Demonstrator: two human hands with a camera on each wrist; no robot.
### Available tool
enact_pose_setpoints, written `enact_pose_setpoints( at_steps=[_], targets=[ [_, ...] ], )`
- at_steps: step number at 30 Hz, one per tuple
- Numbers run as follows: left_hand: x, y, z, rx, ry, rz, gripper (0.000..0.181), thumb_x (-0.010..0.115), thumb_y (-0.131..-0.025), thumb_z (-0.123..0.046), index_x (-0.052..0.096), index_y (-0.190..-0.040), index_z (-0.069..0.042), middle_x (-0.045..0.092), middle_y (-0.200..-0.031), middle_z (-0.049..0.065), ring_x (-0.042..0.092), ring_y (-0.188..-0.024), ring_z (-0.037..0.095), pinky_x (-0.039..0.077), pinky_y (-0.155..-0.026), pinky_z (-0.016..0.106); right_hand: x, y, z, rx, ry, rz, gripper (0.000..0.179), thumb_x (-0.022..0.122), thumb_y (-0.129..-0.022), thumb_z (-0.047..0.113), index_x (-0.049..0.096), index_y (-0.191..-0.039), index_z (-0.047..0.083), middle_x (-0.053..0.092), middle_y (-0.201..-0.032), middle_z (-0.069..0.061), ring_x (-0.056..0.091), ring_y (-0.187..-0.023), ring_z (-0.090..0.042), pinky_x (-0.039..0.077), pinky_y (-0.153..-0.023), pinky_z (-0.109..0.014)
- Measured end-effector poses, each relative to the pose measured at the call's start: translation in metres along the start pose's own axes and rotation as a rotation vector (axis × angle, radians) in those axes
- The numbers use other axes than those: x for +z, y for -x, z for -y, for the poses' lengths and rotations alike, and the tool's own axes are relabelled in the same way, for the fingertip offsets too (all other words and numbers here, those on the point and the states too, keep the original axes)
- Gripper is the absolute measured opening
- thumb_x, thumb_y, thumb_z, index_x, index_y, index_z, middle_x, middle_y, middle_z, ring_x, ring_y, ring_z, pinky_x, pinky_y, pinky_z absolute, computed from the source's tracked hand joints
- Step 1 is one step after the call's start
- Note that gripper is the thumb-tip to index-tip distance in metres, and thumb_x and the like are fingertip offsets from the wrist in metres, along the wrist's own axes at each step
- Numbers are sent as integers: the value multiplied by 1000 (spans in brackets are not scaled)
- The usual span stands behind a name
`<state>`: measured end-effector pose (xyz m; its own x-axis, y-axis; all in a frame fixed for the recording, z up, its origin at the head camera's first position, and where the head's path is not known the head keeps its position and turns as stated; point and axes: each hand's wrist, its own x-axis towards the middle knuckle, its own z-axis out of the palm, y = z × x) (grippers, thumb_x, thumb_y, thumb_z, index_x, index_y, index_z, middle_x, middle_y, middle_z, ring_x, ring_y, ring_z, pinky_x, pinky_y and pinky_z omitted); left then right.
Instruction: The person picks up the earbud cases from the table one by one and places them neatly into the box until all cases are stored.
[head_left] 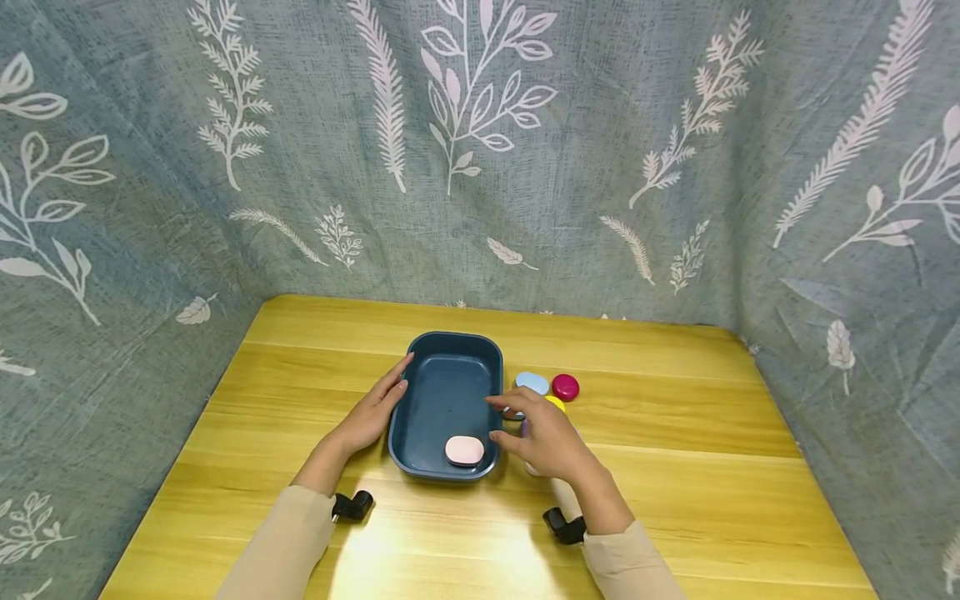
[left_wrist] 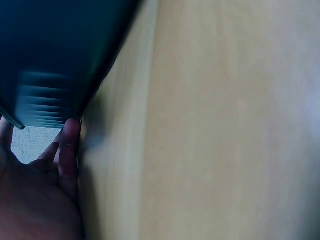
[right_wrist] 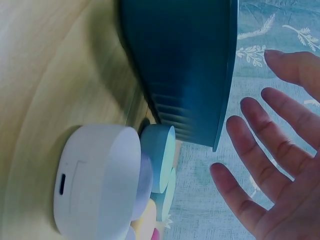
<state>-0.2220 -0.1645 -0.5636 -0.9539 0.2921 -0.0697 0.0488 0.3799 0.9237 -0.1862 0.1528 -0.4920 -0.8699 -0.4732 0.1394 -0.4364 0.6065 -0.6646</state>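
A dark blue bin (head_left: 450,400) stands on the wooden counter (head_left: 667,417), its long sides running near to far. The left hand (head_left: 367,417) lies against the bin's left wall, fingers extended and released, touching without grasping. The right hand (head_left: 546,433) is raised at the right rim, fingers spread, holding nothing. One pale pink case (head_left: 464,451) sits inside, towards the near right corner. Right of the bin are a light blue case (head_left: 532,383), a crimson round case (head_left: 566,387) and a yellow item (head_left: 555,403), partly hidden, with a white case (right_wrist: 97,180) nearer.
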Motion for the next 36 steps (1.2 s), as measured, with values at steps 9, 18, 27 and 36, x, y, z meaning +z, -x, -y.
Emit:
enact_pose_setpoints(
  at_steps=[9,18,27,36],
  targets=[
    [-5,11,-29,-22,24,35,51,31,-106,-39,15,-155,-39,7,-163,-7,8,-151,24,13,-120,57,-4,2,-5,22,57,-6,47,74,-86,36,62,-129,22,59,-130,10,57,-121,-22,47,-101,-44],
    [-6,12,-32,-14,33,39,52,31,-106,-42,15,-155,-38,8,-163,-8,9,-151,23,14,-120,57,-5,4,-11,31,67,-5,48,75,-85,33,62,-129,19,59,-131,9,58,-119,-20,48,-99,-42],
    [-7,12,-31,-17,23,36,53,32,-105,-45,15,-155,-39,8,-163,-6,9,-151,26,14,-119,59,-8,8,-18,29,65,-12,43,76,-84,31,65,-123,17,64,-123,4,62,-109,-21,50,-95,-41],
    [-5,6,-17,-20,17,23,50,32,-105,-45,15,-152,-46,8,-163,-7,8,-151,24,12,-119,59,-10,13,-21,48,51,5,38,77,-83,25,66,-118,18,66,-118,-2,62,-107,-22,50,-92,-42]
  ],
)
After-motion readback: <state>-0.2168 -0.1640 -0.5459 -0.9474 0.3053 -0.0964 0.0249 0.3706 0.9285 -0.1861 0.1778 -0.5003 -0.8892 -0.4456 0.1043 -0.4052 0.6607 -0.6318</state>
